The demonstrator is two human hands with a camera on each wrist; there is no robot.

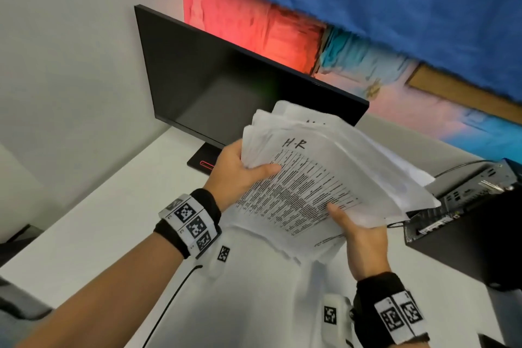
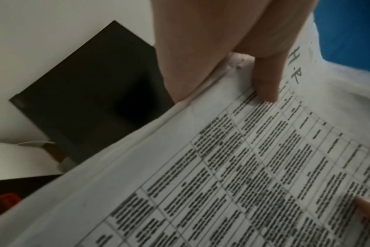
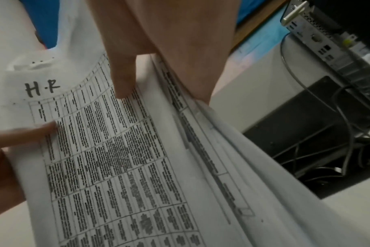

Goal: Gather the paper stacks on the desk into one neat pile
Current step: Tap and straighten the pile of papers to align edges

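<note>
A thick, uneven pile of printed papers [image 1: 316,178] is held up above the white desk [image 1: 99,220], its sheets fanned and slipping at the edges. The top sheet [image 3: 108,150] carries a printed table and a handwritten "H-R". My left hand [image 1: 240,175] grips the pile's left edge, thumb on top [image 2: 266,78] and fingers underneath. My right hand [image 1: 358,234] grips the near right edge, its thumb [image 3: 122,75] pressing on the top sheet, with the other fingers hidden below the papers.
A dark monitor [image 1: 226,85] stands at the back of the desk on a black base [image 1: 203,162]. A black computer box with ports and cables [image 1: 474,200] sits at the right. A black cable [image 1: 169,305] runs across the desk near my left arm.
</note>
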